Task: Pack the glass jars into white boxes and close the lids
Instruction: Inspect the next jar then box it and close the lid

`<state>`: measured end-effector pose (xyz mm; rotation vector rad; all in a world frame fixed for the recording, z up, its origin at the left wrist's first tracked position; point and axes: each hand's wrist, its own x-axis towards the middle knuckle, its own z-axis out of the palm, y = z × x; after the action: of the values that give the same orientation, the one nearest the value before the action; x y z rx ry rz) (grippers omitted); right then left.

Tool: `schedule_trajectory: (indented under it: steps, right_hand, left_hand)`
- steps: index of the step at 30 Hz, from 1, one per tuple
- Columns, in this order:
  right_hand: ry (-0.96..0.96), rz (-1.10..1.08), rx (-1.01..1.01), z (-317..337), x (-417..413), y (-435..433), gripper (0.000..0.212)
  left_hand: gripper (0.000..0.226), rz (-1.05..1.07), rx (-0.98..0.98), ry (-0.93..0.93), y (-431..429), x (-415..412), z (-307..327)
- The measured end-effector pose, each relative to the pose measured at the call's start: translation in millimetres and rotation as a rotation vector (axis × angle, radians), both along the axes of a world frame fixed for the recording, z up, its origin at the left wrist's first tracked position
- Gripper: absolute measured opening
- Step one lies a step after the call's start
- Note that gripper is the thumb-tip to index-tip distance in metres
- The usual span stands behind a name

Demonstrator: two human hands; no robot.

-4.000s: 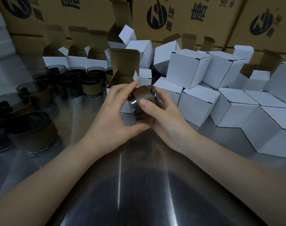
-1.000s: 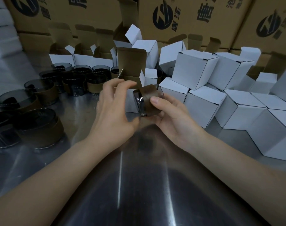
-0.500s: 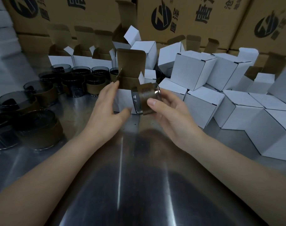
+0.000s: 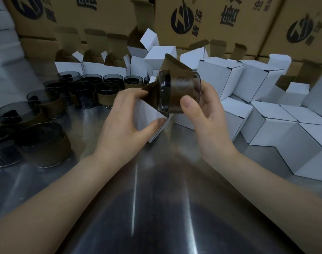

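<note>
My right hand [image 4: 206, 116] grips a dark glass jar [image 4: 176, 92] with a brown paper band, turned on its side with its thick base toward the left. My left hand [image 4: 125, 121] holds an open white box [image 4: 147, 116], tilted, thumb under its lower edge and fingers on top. The box's brown inner flaps are spread open, and the jar's base sits at the box mouth. How far the jar is inside I cannot tell.
Several banded dark jars [image 4: 42, 142] stand on the steel table [image 4: 138, 208] at the left. Open white boxes [image 4: 94, 67] line the back; closed white boxes [image 4: 272, 125] pile up at the right. Large brown cartons [image 4: 211, 21] form a wall behind.
My left hand has let go of the jar, taken the open white box from the table and tilted it. My right hand has brought the jar's base up to the box mouth.
</note>
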<state>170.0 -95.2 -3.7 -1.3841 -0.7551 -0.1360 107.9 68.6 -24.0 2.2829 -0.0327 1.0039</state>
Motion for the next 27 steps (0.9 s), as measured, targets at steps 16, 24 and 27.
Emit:
schedule_trajectory:
  steps: [16,24,27]
  right_hand:
    - [-0.117,-0.150,-0.186,2,10,-7,0.053]
    - [-0.118,-0.218,-0.270,-2,13,-6,0.064]
    - [-0.095,-0.224,-0.304,-4,14,-5,0.063]
  left_hand:
    - [0.080,0.007,0.152,0.025,-5,-2,-2]
    - [0.070,-0.056,0.206,0.007,-4,-1,-4]
    - [0.056,-0.096,0.200,-0.028,-2,1,-4]
